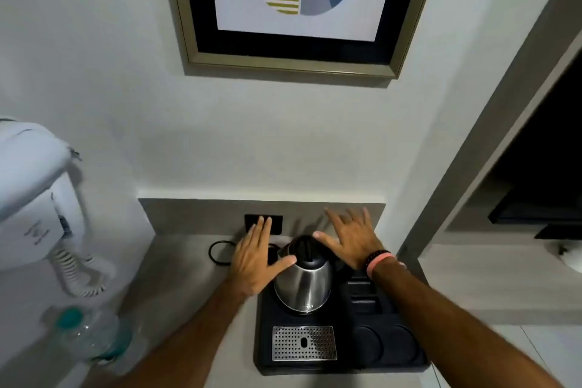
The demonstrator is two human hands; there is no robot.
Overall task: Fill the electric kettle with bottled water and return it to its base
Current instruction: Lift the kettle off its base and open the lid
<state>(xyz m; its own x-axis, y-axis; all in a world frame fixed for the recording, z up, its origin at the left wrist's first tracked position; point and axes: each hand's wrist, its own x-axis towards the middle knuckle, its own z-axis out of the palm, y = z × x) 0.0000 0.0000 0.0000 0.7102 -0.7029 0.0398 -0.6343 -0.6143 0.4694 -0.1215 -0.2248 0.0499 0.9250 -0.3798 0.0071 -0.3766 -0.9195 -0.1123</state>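
So the stainless kettle (303,283) is sitting upright in the back-left part of a black tray (343,356), and I'll place everything else off the kettle. Its black lid (305,250) looks shut, and the spout points away toward the wall.

Both hands are out flat, fingers spread, holding nothing. The left hand (253,261) hangs just left of the kettle, palm down, with its thumb reaching right up to the lid edge; I can't tell if it actually touches. The right hand (349,238) hovers behind and to the right of the kettle, thumb pointing at the lid, also wide open. A dark beaded band and a pink band (379,261) sit on that wrist.

In front of the kettle, on the same tray, there's a perforated metal drip grate (304,343). To the right of that are 2 round recesses (385,345), and some slotted compartments lie right of the kettle.

The water bottle (91,337) with a teal cap stands well off to the left and nearer the camera, blurry. Behind the kettle there's a black wall socket (274,224), with a looped black cord (220,252) left of the left hand. A white wall-mounted hair dryer (34,198) hangs far left, and a framed print (299,3) is up on the wall above.
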